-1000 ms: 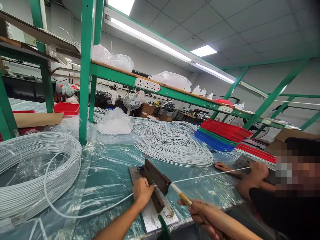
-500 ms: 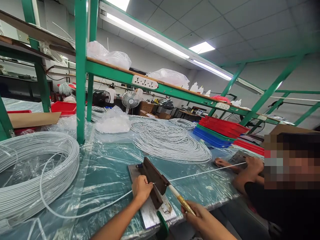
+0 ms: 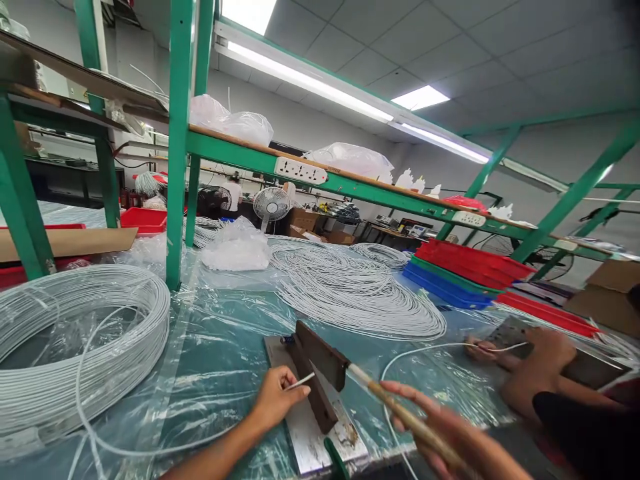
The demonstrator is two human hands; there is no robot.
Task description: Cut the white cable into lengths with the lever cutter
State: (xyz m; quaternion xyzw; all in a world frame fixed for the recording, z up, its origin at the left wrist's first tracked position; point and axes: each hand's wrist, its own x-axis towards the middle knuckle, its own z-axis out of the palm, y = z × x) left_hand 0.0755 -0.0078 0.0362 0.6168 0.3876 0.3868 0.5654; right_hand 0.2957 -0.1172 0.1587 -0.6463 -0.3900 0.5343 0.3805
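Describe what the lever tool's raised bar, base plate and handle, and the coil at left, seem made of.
Raised bar: probably metal; dull brown, a sharp-edged slab.
Base plate: likely bare metal; silvery grey, stained brown.
Handle: uncertain; pale, then patchy yellowish, perhaps painted or wrapped.
Coil: seemingly flexible plastic; smooth, white, evenly looped; any core is hidden.

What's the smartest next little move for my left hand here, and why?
Probably ease the white cable forward over the lower bar with your left hand: its free end pokes out of your grip by that bar, the blade stands raised, and your right hand is at the handle.
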